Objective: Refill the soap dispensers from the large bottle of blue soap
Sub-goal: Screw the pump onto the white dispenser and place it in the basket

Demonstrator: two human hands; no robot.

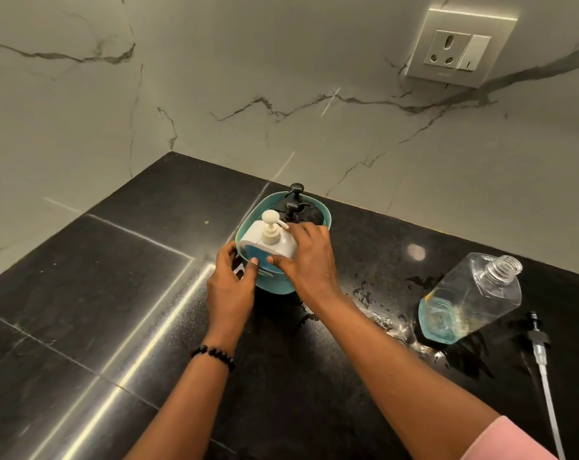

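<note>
Black stone counter (pixel 99 293) under a marbled wall is what I'm looking down on, and the white dispenser (pixel 269 242) stands upright in a teal basket (pixel 245 227) near the counter's back edge, its pump pointing up and its window showing blue. My right hand (pixel 309 260) lies straight over it, fingers curled round its body from the right and front, so it is the hand in charge. My left hand (pixel 233 280) grips the basket's near-left rim, thumb hooked over the lip, steadying it. Two black dispensers (pixel 296 202) stand behind the white one in the same basket. I judge this one filled and being seated. Toward the right edge, well apart, the large bottle (pixel 470 298) stands uncapped, almost drained. Its pump tube (pixel 543 360) lies beside it, with spilled drops (pixel 381 322) between.
</note>
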